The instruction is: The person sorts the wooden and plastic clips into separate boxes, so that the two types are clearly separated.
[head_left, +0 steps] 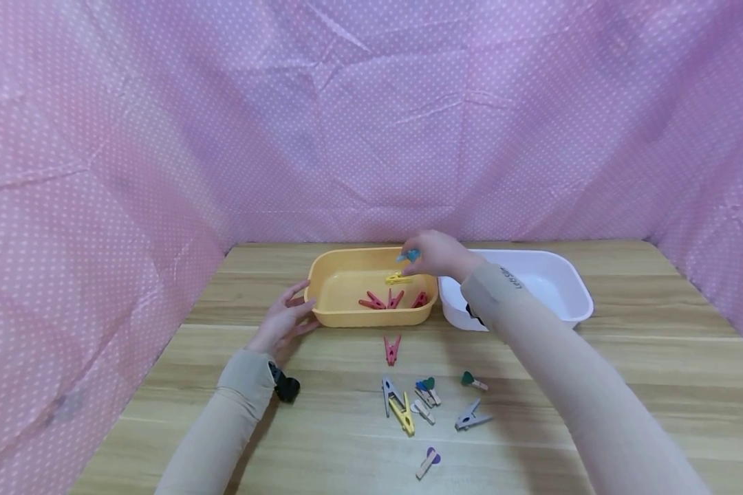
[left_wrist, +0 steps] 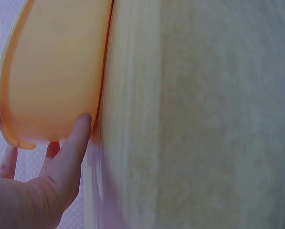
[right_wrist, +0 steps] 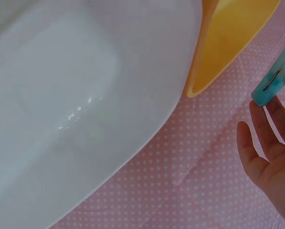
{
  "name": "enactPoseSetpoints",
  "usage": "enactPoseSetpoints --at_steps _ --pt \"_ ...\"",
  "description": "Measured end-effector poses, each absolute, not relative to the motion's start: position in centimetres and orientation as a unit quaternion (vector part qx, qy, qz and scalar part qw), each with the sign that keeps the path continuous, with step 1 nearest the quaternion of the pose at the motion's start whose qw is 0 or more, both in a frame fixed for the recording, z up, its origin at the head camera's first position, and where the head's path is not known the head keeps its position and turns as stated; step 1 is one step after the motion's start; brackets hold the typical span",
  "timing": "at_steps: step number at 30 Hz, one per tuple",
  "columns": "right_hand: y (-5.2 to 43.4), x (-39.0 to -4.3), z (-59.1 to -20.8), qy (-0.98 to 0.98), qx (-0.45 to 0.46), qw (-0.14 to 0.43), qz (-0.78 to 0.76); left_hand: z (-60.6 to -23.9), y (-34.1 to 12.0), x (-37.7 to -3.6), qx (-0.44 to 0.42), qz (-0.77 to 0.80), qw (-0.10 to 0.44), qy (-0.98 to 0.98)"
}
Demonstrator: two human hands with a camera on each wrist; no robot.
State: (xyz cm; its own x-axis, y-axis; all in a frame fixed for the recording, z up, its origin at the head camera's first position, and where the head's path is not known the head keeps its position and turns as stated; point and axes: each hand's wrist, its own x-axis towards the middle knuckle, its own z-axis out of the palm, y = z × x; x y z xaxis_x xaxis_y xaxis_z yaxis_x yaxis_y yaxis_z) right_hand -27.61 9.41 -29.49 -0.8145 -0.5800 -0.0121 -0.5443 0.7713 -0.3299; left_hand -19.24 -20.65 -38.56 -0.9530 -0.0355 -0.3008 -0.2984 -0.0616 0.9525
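Right hand [head_left: 441, 253] pinches a teal peg [head_left: 410, 256] above the yellow tub [head_left: 340, 317], placing step; release follows. Left hand [head_left: 285, 317], grip spread, steadies the tub.

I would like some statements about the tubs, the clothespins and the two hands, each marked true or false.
1. The right hand holds a blue clothespin over the yellow tub. True.
2. The left hand grips a red clothespin. False: it only touches the yellow tub's outer end and holds nothing.
3. The white tub stands to the right of the yellow tub. True.
4. The yellow tub is empty. False: red clothespins and a yellow clothespin lie in it.
5. All loose clothespins on the table are red. False: only one, the red pin near the tub; a yellow pin and others lie nearer.
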Motion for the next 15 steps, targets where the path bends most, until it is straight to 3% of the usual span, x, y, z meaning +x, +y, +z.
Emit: enactPoseSetpoints --at_steps 15 --pt "9.0 -28.0 -30.8 0.939 -0.304 0.063 -0.150 -38.7 -20.7 -19.3 -0.120 0.722 0.091 0.675"
